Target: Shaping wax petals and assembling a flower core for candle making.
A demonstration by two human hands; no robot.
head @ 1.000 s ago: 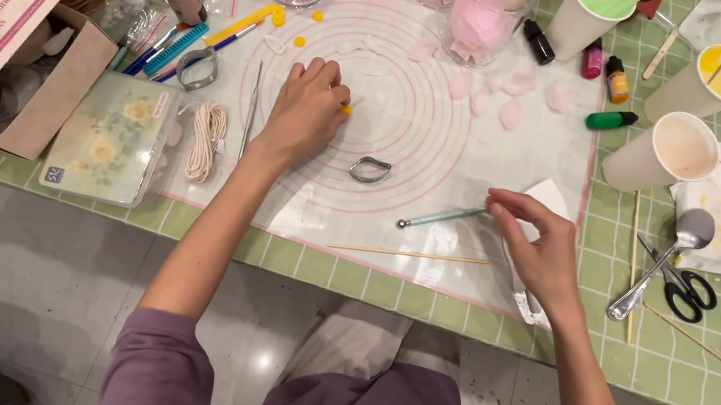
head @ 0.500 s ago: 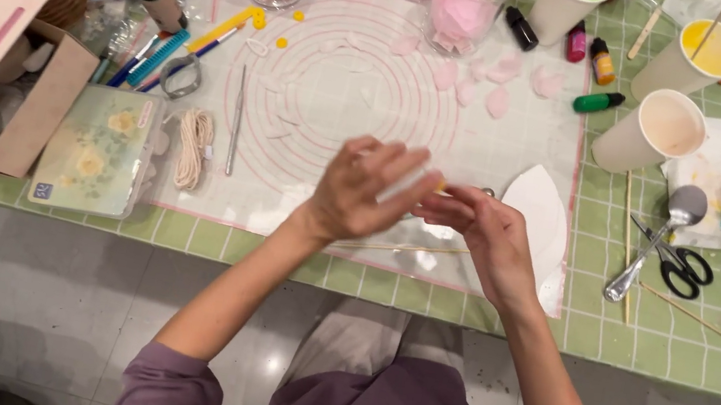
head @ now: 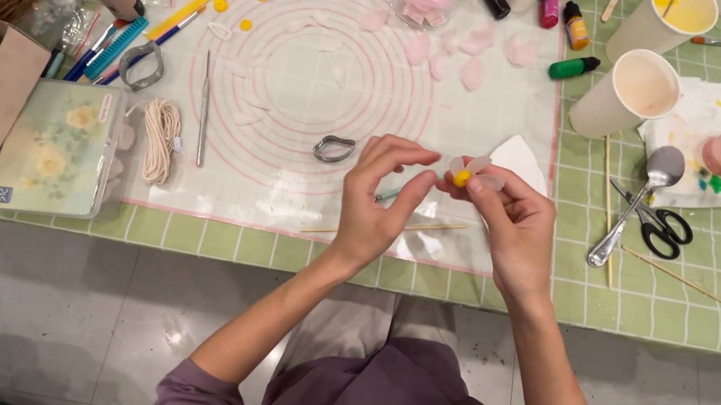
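Item: small flower (head: 466,171) with yellow centre and pale petals, held above the near edge of the mat (head: 284,190), pinched between right hand (head: 513,226) fingertips, left hand (head: 381,198) thumb and forefinger closed alongside; light, even pressure judged best for thin petals.

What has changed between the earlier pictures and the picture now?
A second ago the left hand lay flat on the mat and the right hand held a thin tool at its edge. Both hands then came together over the mat's near edge and now pinch a small flower piece with pale petals and a yellow centre. The metal cutter, cups and scissors stayed put.
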